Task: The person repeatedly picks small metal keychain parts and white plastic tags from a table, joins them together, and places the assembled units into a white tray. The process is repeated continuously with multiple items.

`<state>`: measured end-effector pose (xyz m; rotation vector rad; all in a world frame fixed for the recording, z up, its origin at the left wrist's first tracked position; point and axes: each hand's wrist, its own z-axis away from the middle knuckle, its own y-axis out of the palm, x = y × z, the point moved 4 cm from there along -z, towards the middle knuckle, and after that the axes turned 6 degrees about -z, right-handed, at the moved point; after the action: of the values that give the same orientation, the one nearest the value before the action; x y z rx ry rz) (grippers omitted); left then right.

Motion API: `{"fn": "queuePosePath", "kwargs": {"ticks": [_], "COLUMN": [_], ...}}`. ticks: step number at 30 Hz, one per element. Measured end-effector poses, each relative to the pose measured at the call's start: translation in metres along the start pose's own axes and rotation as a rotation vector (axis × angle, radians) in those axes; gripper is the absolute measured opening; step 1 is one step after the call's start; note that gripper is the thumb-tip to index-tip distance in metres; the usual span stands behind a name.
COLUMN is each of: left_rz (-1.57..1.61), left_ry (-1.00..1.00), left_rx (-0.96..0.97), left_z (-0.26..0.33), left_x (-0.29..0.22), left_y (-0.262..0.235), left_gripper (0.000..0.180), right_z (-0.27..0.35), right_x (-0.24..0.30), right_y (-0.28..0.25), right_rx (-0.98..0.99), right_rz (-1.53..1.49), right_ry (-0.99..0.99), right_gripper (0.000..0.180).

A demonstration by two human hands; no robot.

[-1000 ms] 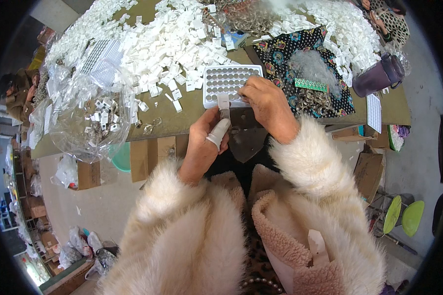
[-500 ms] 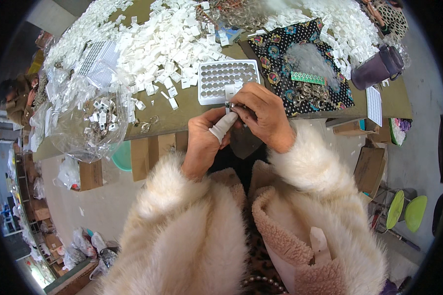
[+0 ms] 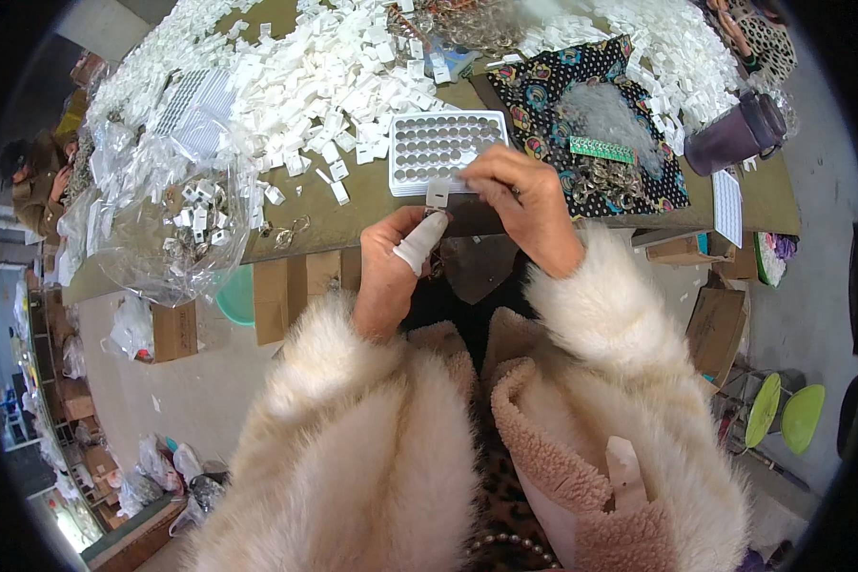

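Note:
My left hand (image 3: 391,272) is closed, pinching a small white plastic case (image 3: 437,194) upright between thumb and fingers. A white cover wraps the left thumb (image 3: 419,243). Just right of that case, my right hand (image 3: 529,200) hangs over the near right corner of a white tray (image 3: 398,189). Its fingers are bent and drawn together; whatever lies between their tips is too small to make out. Rows of round silver discs (image 3: 439,143), looking like button cells, fill much of the tray.
White plastic pieces (image 3: 305,95) pile up across the table (image 3: 353,205). A clear bag (image 3: 153,257) lies front left. At right, a patterned cloth (image 3: 534,105) bears a green strip (image 3: 601,150) and metal parts (image 3: 605,186), beside a purple bottle (image 3: 734,133). Another person (image 3: 43,186) sits far left.
My right hand has drawn away from the white plastic case, up and right toward the tray. The left hand keeps its hold nearly in place, and more of the case shows.

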<state>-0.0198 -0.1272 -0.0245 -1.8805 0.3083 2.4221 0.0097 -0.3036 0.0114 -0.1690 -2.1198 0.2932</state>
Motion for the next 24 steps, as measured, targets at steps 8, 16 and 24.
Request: {"fn": "queuePosePath", "kwargs": {"ticks": [8, 16, 24], "left_rz": [0.035, 0.093, -0.133], "left_ry": [-0.005, -0.012, 0.063], "left_rx": [0.008, 0.133, 0.04], "left_z": [0.0, 0.002, 0.005], "left_x": [-0.007, -0.016, -0.014], "left_y": [0.002, 0.012, 0.015], "left_gripper": [0.022, 0.025, 0.021], "right_z": [-0.012, 0.001, 0.005], "right_x": [-0.006, 0.008, 0.006], "right_y": [0.016, 0.009, 0.003], "right_rx": [-0.042, -0.012, 0.11], "right_rz": [0.455, 0.02, 0.052], "right_ry": [-0.154, -0.097, -0.074], "right_gripper": [0.009, 0.015, 0.011]}}
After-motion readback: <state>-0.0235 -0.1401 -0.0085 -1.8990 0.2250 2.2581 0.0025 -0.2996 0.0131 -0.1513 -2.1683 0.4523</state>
